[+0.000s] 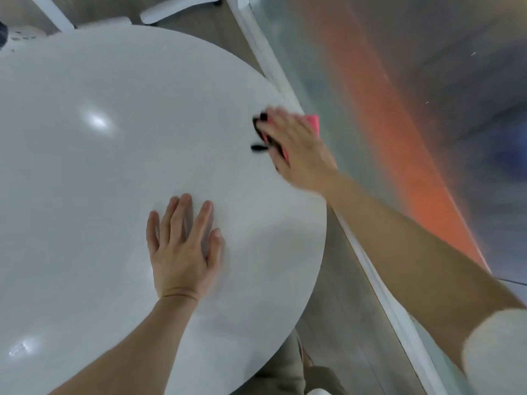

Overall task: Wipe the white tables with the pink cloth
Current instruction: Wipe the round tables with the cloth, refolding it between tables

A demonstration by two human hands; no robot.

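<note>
A round white table (99, 181) fills the left and middle of the view. My right hand (296, 149) lies on top of the pink cloth (313, 123) at the table's right edge, pressing it down with fingers stretched out; the hand is blurred and only a pink corner and strip of the cloth show beside it. My left hand (182, 252) rests flat on the tabletop near the front, fingers spread and straight, holding nothing.
A frosted glass wall (399, 81) with an orange band runs close along the table's right side, on a white floor rail (273, 61). White furniture legs (176, 10) stand on the floor beyond the table's far edge.
</note>
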